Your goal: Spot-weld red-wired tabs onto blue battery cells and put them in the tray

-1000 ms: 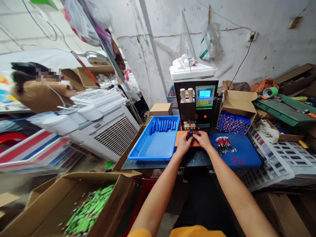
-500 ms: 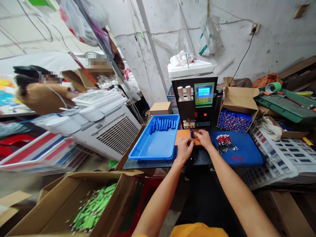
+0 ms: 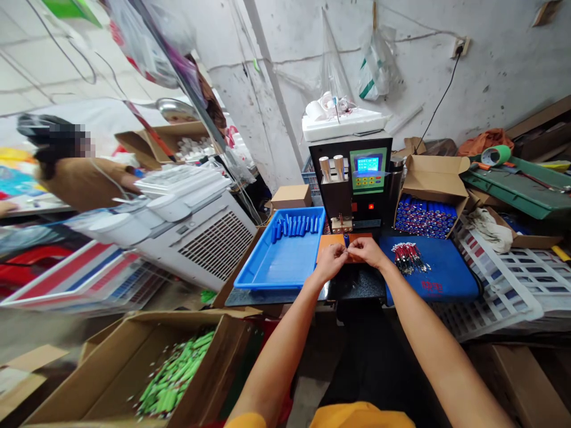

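Note:
A black machine (image 3: 373, 205) with a lit screen stands behind an orange board (image 3: 327, 240). One blue cylinder (image 3: 347, 239) is upright on the board under the machine's metal tips. My left hand (image 3: 331, 261) is closed at the board's front, fingertips pinched close to the cylinder's base. Opposite it, my right hand (image 3: 364, 250) is also closed, its fingertips nearly meeting the left ones. Whatever either pinch holds is too small to make out. A blue tray (image 3: 276, 261) on the left carries a row of blue cylinders.
Red and black wire pieces (image 3: 408, 258) lie on a blue mat (image 3: 452, 273) at the right. Behind them is an open carton (image 3: 435, 172) of blue cylinders. A box (image 3: 98, 380) of green cylinders stands lower left. A person (image 3: 80, 178) sits far left.
My right hand has moved slightly left and down, and my left hand slightly up, so their fingertips are now closer together in front of the cylinder. The person at far left has shifted.

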The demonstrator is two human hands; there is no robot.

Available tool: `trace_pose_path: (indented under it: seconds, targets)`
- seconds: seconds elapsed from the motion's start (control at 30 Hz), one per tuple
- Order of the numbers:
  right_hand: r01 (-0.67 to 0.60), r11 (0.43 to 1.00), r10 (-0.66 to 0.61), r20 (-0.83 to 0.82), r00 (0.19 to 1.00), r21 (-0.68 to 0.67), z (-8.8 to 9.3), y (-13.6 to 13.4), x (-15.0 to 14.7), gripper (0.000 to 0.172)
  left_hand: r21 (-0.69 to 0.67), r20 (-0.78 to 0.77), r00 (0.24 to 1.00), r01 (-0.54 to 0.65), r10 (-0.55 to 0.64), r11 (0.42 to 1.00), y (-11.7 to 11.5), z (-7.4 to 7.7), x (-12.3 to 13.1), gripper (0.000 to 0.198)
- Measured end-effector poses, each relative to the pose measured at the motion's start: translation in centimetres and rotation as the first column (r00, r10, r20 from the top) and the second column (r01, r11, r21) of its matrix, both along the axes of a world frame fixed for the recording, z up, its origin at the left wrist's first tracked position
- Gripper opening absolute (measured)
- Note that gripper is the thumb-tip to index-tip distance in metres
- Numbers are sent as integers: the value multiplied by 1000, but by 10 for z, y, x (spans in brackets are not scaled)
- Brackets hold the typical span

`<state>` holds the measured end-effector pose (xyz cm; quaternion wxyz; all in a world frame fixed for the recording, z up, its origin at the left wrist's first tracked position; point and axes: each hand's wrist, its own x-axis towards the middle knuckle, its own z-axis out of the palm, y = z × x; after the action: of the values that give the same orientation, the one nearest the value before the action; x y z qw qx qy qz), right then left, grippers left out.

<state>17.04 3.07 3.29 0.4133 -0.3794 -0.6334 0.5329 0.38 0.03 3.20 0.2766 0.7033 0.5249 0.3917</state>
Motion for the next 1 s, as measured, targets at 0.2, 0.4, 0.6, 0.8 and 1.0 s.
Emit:
trace_pose_path:
  seconds: [0.2,0.4,0.6,0.8,1.0]
  targets:
    - [-7,1000,7,26,1000,7,1,2,0,27,-37,-14,999,36,-37,999,2,-2,-4,20]
    - [-31,999,30,54,998,25,-1,4,1,27,-85,84,995,63,-56,994,-1,-3,-3,19]
    - [-13,998,8,68,998,69,-4,5,3,27,24,229,969,-97,89,995,1,-7,-2,21]
    - [-35,999,35,-10,999,-21,-1,3,7,27,68,106,983,-155,147,986,22,-17,8,25]
    - [-69,990,54,-116,992,-121,3,0,11,27,96,-67,979,-187,194,978,17,-20,12,23]
